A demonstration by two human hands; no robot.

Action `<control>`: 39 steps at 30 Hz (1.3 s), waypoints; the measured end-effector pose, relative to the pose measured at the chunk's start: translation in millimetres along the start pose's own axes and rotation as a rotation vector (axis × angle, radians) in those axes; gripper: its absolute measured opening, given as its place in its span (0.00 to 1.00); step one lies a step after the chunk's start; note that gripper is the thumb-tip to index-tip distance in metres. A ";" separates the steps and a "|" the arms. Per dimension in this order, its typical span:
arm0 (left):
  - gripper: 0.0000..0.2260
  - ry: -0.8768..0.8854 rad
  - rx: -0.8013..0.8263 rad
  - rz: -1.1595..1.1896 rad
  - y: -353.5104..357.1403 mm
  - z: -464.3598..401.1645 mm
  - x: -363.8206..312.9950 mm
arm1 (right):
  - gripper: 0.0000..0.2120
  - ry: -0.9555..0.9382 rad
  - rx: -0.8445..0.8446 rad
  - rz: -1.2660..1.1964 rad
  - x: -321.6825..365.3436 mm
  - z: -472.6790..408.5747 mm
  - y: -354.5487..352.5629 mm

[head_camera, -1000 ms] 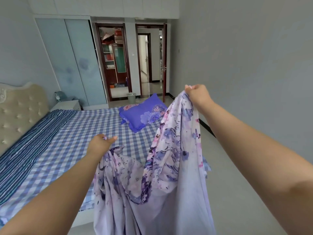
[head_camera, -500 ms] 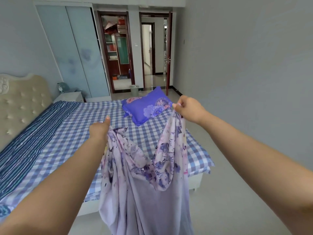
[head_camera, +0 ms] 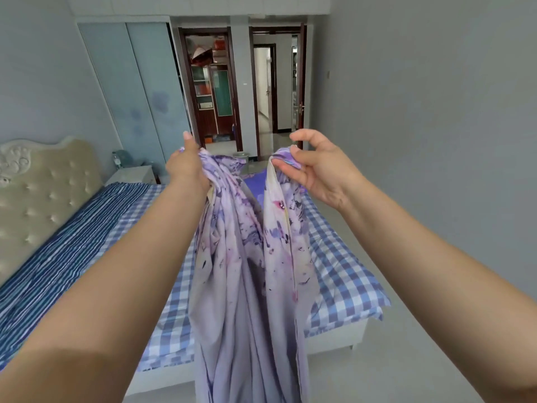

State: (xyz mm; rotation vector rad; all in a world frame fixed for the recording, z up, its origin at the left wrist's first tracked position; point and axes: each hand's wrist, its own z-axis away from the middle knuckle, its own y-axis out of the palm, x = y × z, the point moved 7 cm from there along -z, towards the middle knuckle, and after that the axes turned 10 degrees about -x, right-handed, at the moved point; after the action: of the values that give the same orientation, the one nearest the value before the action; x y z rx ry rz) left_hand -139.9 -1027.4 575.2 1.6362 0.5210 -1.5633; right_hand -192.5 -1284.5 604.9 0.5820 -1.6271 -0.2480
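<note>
Sheet (head_camera: 250,271) hanging straight down in front of me, before the checked bed (head_camera: 343,280); left grip (head_camera: 186,167) is clenched round one bunch of its top edge, right grip (head_camera: 316,170) pinches the other bunch between thumb and fingers, forefinger lifted, both held level and close together

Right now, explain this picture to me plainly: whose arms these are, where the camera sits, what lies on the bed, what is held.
There is no machine: these are a person's two bare arms, filmed by one wide-angle camera worn on their head, looking forward and down. The left hand grips and the right hand pinches the top of a lilac floral cloth sheet, which hangs down. Beyond it stands a bed with a blue-and-white checked cover; a dark blue striped blanket and a purple pillow lie on it.
</note>
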 end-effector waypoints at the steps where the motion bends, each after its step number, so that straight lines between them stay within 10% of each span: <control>1: 0.19 0.018 0.018 0.013 14.6 -1.4 -6.2 | 0.10 -0.057 0.021 0.052 3.0 -10.2 1.4; 15: 0.16 0.194 0.270 0.032 250.4 -69.5 -7.0 | 0.14 -0.476 0.081 0.858 29.0 -236.0 -47.7; 19: 0.16 0.254 0.254 -0.135 286.6 -92.6 29.6 | 0.03 -0.384 0.085 0.780 4.7 -295.5 -79.2; 32: 0.35 0.265 0.453 -0.594 386.3 -95.9 126.9 | 0.12 -0.550 0.183 1.257 -52.4 -359.6 -160.1; 39: 0.25 0.579 0.512 -0.620 404.4 -88.8 172.2 | 0.12 -0.275 0.081 1.111 -85.4 -367.4 -213.9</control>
State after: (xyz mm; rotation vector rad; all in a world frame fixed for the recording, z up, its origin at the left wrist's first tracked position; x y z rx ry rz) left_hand 249.3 -1239.8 507.9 2.5197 1.0774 -1.7291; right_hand 217.0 -1358.8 483.0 -0.3645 -1.9921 0.5831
